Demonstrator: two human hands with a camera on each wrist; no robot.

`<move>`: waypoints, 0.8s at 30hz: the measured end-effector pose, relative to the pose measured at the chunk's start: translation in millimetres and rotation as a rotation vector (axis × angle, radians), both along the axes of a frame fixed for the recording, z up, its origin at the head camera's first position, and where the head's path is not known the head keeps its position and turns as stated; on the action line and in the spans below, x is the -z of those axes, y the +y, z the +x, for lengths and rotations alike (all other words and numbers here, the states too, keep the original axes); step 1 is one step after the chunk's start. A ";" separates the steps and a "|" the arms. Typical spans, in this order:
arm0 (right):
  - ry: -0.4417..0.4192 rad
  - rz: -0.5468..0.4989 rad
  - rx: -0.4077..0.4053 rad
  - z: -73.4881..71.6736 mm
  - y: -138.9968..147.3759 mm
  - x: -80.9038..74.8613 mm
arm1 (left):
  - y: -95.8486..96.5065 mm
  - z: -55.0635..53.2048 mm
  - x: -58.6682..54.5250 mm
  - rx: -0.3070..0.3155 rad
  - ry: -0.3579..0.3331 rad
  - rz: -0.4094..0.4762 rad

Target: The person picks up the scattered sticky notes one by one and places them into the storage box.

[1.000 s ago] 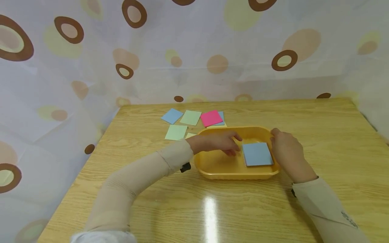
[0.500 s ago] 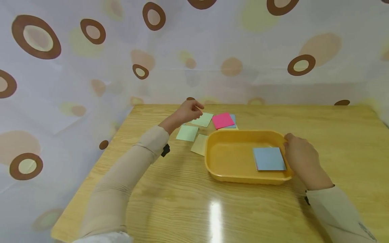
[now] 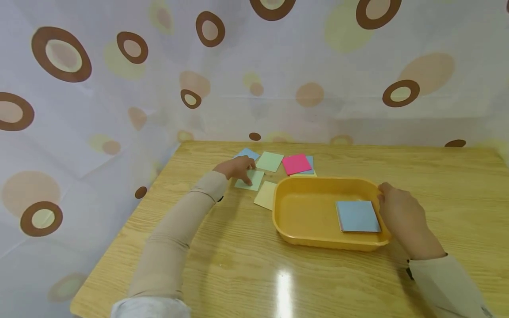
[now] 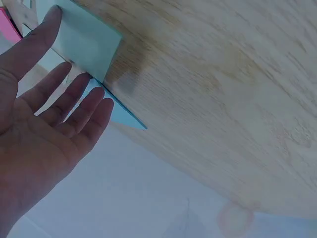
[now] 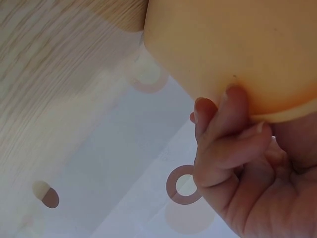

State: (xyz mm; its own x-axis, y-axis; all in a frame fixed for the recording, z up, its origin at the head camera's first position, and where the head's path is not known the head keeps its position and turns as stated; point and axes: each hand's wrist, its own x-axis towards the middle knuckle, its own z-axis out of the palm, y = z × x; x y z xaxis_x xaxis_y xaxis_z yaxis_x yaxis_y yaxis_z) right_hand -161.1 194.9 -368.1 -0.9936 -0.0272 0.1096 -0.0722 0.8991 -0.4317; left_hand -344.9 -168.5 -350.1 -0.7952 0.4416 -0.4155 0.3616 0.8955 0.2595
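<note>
My left hand is over a pale green paper square on the table, fingers spread and loosely bent. In the left wrist view the thumb lies over the green paper, while the fingertips reach near the edge of a blue square. Curled round the right rim of an orange-yellow plastic tray, my right hand grips it; the right wrist view shows fingers under the tray's wall. Inside the tray at the right lies a small stack of square papers with a blue one on top.
Near the left hand lie a blue square, another green square and a yellow square partly behind the tray. A pink square overlaps blue and yellow ones. Patterned cloth hangs behind the wooden table.
My left hand has left the tray, moved left to the loose papers and come down over the near green square. The right hand keeps its grip on the tray. The view has shifted slightly.
</note>
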 end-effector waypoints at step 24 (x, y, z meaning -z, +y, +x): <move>0.012 0.005 0.005 -1.6 0.1 0.2 | 2.2 -4.4 9.1 -0.051 0.119 -0.044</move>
